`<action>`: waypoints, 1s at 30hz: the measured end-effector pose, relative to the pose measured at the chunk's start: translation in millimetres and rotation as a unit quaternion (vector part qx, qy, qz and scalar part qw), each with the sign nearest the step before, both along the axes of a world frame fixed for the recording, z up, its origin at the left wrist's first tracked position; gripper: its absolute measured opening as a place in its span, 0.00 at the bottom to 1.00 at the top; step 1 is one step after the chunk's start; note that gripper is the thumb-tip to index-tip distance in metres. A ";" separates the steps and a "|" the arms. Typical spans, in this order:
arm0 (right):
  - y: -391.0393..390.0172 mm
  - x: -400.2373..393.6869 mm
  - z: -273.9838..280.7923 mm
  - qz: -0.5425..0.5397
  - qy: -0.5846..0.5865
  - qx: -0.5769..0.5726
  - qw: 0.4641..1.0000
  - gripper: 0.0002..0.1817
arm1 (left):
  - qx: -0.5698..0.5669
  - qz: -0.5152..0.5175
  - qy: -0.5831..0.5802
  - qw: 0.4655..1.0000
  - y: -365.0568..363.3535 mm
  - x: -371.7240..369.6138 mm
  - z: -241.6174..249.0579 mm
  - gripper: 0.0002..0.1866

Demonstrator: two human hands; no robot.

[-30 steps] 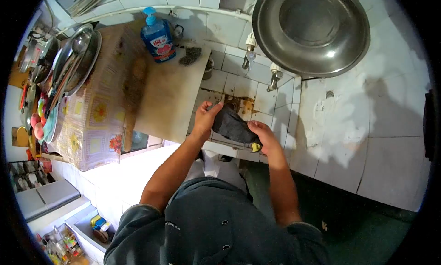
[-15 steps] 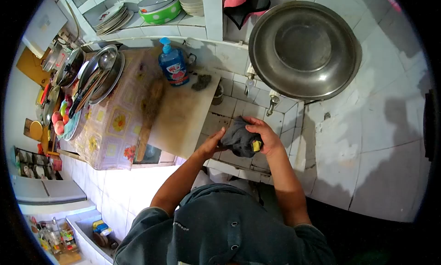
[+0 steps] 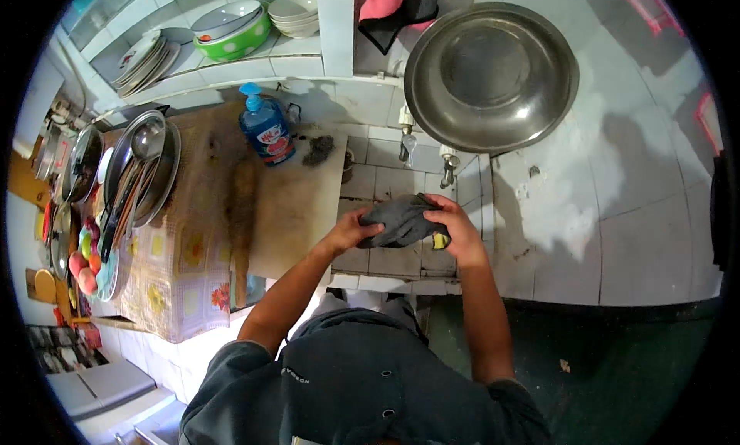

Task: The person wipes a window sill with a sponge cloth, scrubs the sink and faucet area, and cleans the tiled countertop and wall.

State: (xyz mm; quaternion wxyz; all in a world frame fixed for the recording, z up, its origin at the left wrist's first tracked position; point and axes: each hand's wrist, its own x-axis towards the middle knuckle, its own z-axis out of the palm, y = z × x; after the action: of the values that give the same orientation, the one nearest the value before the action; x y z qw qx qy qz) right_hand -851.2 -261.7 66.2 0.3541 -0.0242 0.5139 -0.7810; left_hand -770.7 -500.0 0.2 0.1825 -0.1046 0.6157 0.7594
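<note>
A dark grey cloth (image 3: 402,220) is stretched sideways between my two hands above the white-tiled sink (image 3: 383,184). My left hand (image 3: 348,232) grips its left end, thumb lying on top. At the other end, the fingers of my right hand (image 3: 456,229) are closed around the fabric. A small yellow patch (image 3: 440,241) shows at the cloth's lower right, beside my right palm. Two metal taps stick out from the wall beyond the cloth, the nearer tap (image 3: 448,171) just past my right fingers.
A large metal basin (image 3: 493,129) leans against the wall at the right. Left of the sink, a pale board (image 3: 289,221) carries a blue soap bottle (image 3: 270,133) and a dark scouring pad (image 3: 318,150). Farther left, pans and fruit crowd a table with a flowered cloth (image 3: 189,275).
The cloth has gone from a bunched lump to a longer strip, with my hands farther apart. The camera view has turned, so the surroundings have shifted left.
</note>
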 end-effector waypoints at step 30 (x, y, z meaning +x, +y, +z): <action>-6.3 37.6 -107.0 -0.122 -0.397 0.040 0.909 0.42 | 0.075 0.247 0.076 0.963 100.6 -19.7 22.8 0.15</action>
State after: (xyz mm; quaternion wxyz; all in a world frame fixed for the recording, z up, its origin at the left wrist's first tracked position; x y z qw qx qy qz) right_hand -813.6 -268.0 -40.8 0.4314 0.3651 0.3609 -0.7418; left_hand -790.5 -399.4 23.0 -0.0506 -0.1809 0.5245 0.8304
